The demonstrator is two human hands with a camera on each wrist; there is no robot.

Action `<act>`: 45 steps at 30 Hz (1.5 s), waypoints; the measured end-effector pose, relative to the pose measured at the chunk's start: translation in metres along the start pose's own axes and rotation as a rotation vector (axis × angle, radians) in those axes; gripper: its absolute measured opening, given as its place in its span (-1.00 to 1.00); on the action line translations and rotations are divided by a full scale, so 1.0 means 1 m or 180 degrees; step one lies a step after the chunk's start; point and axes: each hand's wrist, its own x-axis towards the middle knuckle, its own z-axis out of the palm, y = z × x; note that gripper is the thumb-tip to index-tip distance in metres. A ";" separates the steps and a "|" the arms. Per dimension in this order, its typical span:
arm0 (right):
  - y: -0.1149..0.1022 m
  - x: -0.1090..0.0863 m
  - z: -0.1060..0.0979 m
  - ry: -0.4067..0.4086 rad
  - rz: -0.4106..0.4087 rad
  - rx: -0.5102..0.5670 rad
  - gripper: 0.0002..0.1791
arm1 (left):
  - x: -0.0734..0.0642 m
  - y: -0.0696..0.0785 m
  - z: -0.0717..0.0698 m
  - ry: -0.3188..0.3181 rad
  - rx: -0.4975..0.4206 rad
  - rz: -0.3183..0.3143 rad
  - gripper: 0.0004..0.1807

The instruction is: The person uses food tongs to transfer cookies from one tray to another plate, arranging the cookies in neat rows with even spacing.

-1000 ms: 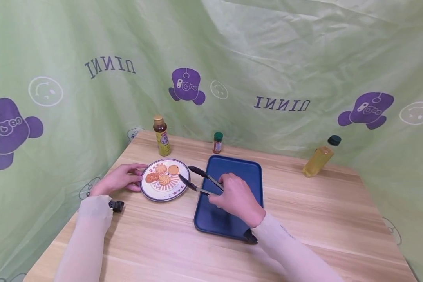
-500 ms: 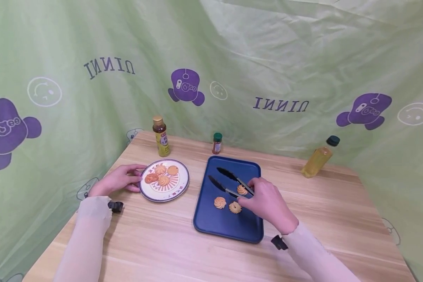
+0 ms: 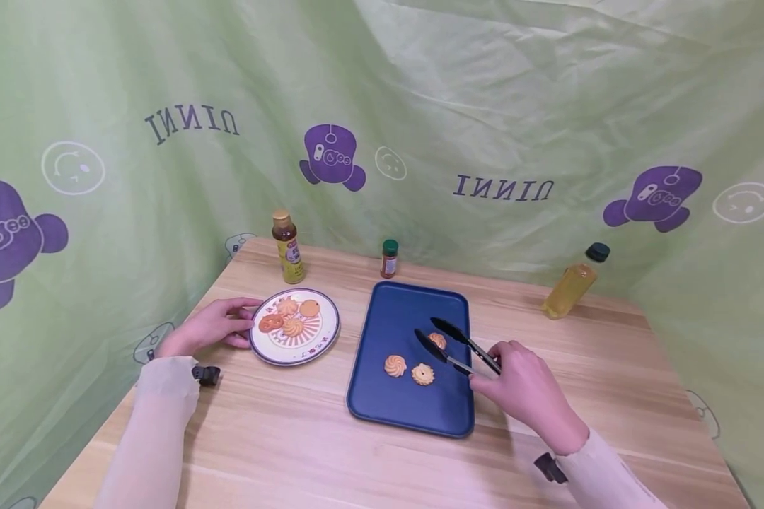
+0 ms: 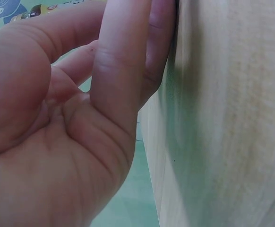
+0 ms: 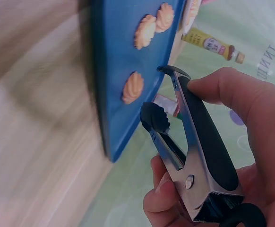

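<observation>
My right hand (image 3: 498,369) grips black-tipped metal tongs (image 3: 453,343) over the blue tray (image 3: 414,410). The tongs' tips stand apart on either side of one swirl cookie (image 3: 438,341). Two more cookies (image 3: 395,365) lie on the tray to its left. In the right wrist view the tongs (image 5: 194,142) hold nothing, and a cookie (image 5: 133,88) lies just beyond the tips on the tray (image 5: 111,52). My left hand (image 3: 240,325) touches the left rim of a round patterned plate (image 3: 321,341) that carries several cookies. The left wrist view shows only fingers (image 4: 123,71) against the wooden table (image 4: 232,118).
A brown sauce bottle (image 3: 288,247) and a small green-capped jar (image 3: 389,259) stand at the table's far edge. At the far right is a yellow oil bottle (image 3: 571,284). A green printed cloth surrounds the table (image 3: 280,431).
My right hand has carried the tongs from beside the plate rightward over the tray, then drawn back until the tips flank the far-right cookie. The left hand stayed at the plate.
</observation>
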 end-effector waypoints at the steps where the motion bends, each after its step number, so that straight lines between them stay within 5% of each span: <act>1: 0.002 -0.002 0.001 0.0021 -0.0017 -0.0026 -0.53 | 0.000 0.000 0.000 0.0001 -0.0001 -0.0007 -0.29; 16: 0.014 -0.021 0.004 0.0074 0.0005 -0.0071 -0.52 | -0.001 0.000 0.000 -0.0042 -0.0114 0.0086 -0.29; 45: 0.018 -0.026 0.007 0.0090 -0.0040 -0.0067 -0.53 | -0.001 -0.002 0.001 -0.0015 -0.0100 0.0095 -0.29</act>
